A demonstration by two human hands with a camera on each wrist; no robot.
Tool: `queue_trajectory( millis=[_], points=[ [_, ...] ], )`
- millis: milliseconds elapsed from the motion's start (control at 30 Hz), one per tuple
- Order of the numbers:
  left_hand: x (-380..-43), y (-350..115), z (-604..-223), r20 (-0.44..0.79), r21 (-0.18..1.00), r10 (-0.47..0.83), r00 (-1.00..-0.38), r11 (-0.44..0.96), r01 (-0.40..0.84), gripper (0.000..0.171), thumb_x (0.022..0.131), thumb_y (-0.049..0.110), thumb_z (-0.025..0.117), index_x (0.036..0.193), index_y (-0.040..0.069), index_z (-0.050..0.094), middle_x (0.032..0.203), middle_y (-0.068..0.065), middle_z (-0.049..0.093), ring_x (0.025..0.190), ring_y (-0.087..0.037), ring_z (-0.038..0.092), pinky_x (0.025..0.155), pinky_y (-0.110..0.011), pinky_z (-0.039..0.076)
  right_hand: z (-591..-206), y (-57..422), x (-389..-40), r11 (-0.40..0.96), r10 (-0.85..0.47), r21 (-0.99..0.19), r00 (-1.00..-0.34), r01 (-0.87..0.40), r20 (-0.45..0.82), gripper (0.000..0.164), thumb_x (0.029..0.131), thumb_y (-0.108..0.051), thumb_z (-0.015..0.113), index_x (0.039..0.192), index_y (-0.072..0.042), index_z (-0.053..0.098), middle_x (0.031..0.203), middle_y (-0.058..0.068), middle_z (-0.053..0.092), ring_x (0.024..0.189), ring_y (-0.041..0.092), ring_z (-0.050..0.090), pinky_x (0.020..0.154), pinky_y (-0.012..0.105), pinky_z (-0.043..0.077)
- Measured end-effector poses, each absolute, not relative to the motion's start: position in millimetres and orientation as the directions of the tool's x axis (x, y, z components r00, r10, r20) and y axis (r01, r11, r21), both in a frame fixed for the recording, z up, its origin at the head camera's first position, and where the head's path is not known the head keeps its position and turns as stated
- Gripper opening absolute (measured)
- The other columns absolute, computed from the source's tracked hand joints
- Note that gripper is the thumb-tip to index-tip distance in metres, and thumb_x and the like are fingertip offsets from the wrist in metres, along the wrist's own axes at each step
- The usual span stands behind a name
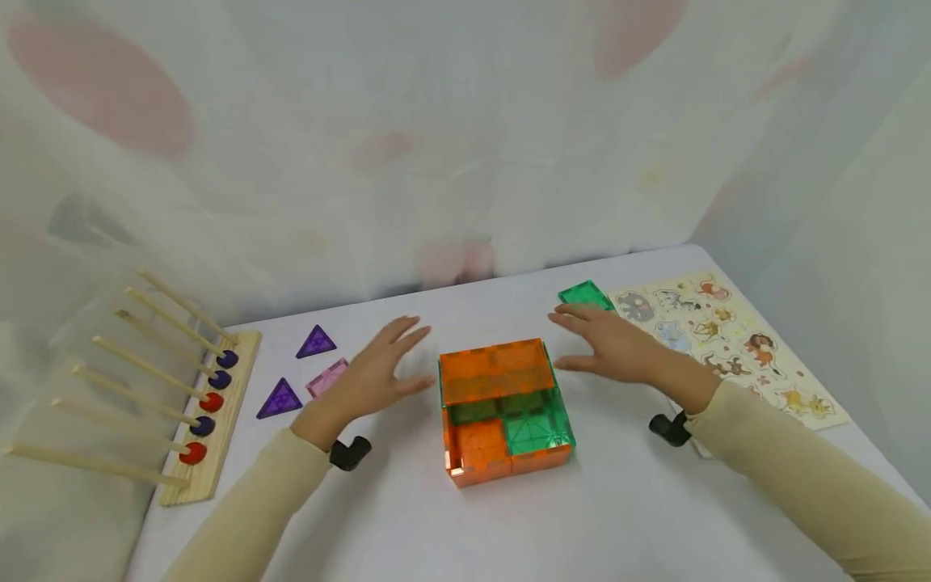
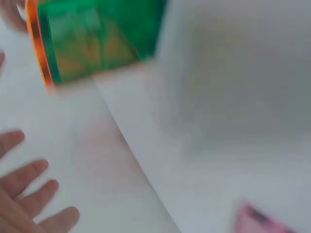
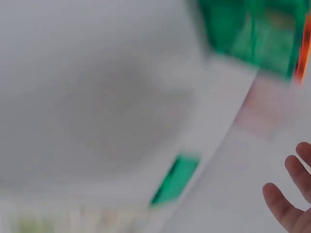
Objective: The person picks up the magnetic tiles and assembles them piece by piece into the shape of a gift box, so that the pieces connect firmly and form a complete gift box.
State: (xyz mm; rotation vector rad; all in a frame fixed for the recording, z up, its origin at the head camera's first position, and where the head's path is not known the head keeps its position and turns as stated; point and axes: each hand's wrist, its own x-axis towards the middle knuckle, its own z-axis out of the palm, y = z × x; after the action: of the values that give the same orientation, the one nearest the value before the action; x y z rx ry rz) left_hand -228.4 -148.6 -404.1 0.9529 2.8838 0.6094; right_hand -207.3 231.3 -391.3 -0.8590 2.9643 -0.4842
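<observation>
A box of translucent magnetic tiles (image 1: 476, 457) stands mid-table, with orange and green walls. Over its far half lies an orange tile (image 1: 498, 368); through the uncovered front half, orange and green floor tiles show. My left hand (image 1: 381, 364) hovers left of the box, fingers spread, with nothing in it. On the other side my right hand (image 1: 611, 343) is likewise empty, its fingers extended toward the box and apart from it. In the left wrist view the box's green side (image 2: 102, 39) appears at the top, well away from the left fingertips (image 2: 65, 218).
Two purple triangle tiles (image 1: 316, 341) and a pink tile (image 1: 327, 377) lie on the left. Farther left, a wooden peg rack (image 1: 233, 404) carries red and purple beads. At the right are a green tile (image 1: 584, 293) and an animal puzzle board (image 1: 727, 347). A fabric backdrop (image 1: 465, 145) hangs behind.
</observation>
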Motion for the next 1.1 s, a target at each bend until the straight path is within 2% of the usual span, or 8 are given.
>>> queue_trajectory(
  millis=[100,167,300,467,600,700,933,1100],
  points=[
    [-237,-181,-409,0.052,0.347,0.438,-0.898,0.835,0.427,0.083,0.087,0.047,0.067,0.151,0.009,0.030,0.155,-0.021,0.025,0.141,-0.041,0.026,0.110,-0.060,0.029,-377,257,-227,0.844,-0.482,-0.230,-0.873,-0.484,0.068,0.072,0.089,-0.041,0.066,0.145,-0.004,0.040,0.149,0.019,0.037,0.136,0.040,0.035,0.108,0.057,0.034],
    [-242,-200,-419,0.018,0.317,0.357,-0.934,0.884,0.344,0.087,0.086,0.047,0.067,0.150,0.004,0.027,0.152,-0.027,0.027,0.137,-0.047,0.028,0.107,-0.064,0.030,-371,273,-239,0.873,-0.443,-0.202,-0.895,-0.444,0.053,0.071,0.090,-0.037,0.066,0.145,-0.001,0.039,0.148,0.023,0.036,0.136,0.043,0.034,0.108,0.058,0.033],
    [-245,-229,-441,-0.021,0.267,0.217,-0.976,0.942,0.204,0.093,0.084,0.049,0.068,0.148,-0.003,0.026,0.147,-0.035,0.027,0.133,-0.056,0.026,0.100,-0.070,0.032,-368,297,-261,0.913,-0.373,-0.183,-0.928,-0.364,-0.017,0.073,0.091,-0.036,0.064,0.147,0.000,0.034,0.150,0.026,0.031,0.137,0.047,0.028,0.107,0.062,0.031],
    [-248,-254,-449,-0.062,0.272,0.087,-0.994,0.960,0.067,0.091,0.082,0.050,0.069,0.146,-0.002,0.029,0.144,-0.036,0.027,0.131,-0.057,0.025,0.095,-0.073,0.033,-369,312,-281,0.943,-0.323,-0.109,-0.941,-0.313,-0.096,0.074,0.091,-0.036,0.063,0.147,0.000,0.032,0.149,0.028,0.030,0.136,0.050,0.026,0.103,0.067,0.030],
    [-253,-261,-453,-0.140,0.280,0.059,-0.988,0.960,0.018,0.092,0.082,0.056,0.067,0.146,-0.001,0.032,0.143,-0.036,0.029,0.129,-0.056,0.028,0.095,-0.072,0.035,-369,316,-291,0.955,-0.283,0.041,-0.943,-0.294,-0.175,0.074,0.089,-0.036,0.066,0.146,-0.001,0.035,0.147,0.030,0.032,0.133,0.051,0.029,0.099,0.070,0.031],
    [-259,-262,-457,-0.178,0.264,0.060,-0.982,0.965,0.011,0.097,0.080,0.061,0.065,0.146,-0.001,0.032,0.144,-0.036,0.028,0.129,-0.056,0.027,0.096,-0.071,0.035,-372,310,-299,0.948,-0.281,0.091,-0.936,-0.305,-0.214,0.076,0.087,-0.036,0.069,0.146,-0.002,0.035,0.147,0.029,0.033,0.133,0.050,0.030,0.101,0.070,0.030],
    [-266,-255,-457,-0.169,0.174,0.161,-0.972,0.976,0.131,0.096,0.073,0.069,0.067,0.140,0.004,0.045,0.141,-0.032,0.036,0.125,-0.055,0.032,0.092,-0.067,0.041,-377,283,-309,0.961,-0.275,-0.057,-0.925,-0.269,-0.263,0.082,0.086,-0.038,0.070,0.149,-0.005,0.030,0.152,0.027,0.025,0.136,0.051,0.023,0.102,0.070,0.030],
    [-257,-257,-455,-0.199,0.127,0.156,-0.968,0.983,0.132,0.096,0.072,0.063,0.073,0.140,0.001,0.044,0.136,-0.031,0.037,0.121,-0.051,0.034,0.091,-0.067,0.042,-382,266,-308,0.971,-0.226,-0.146,-0.914,-0.187,-0.338,0.087,0.086,-0.042,0.068,0.153,-0.010,0.022,0.155,0.027,0.015,0.138,0.053,0.017,0.100,0.072,0.030]
  ],
)
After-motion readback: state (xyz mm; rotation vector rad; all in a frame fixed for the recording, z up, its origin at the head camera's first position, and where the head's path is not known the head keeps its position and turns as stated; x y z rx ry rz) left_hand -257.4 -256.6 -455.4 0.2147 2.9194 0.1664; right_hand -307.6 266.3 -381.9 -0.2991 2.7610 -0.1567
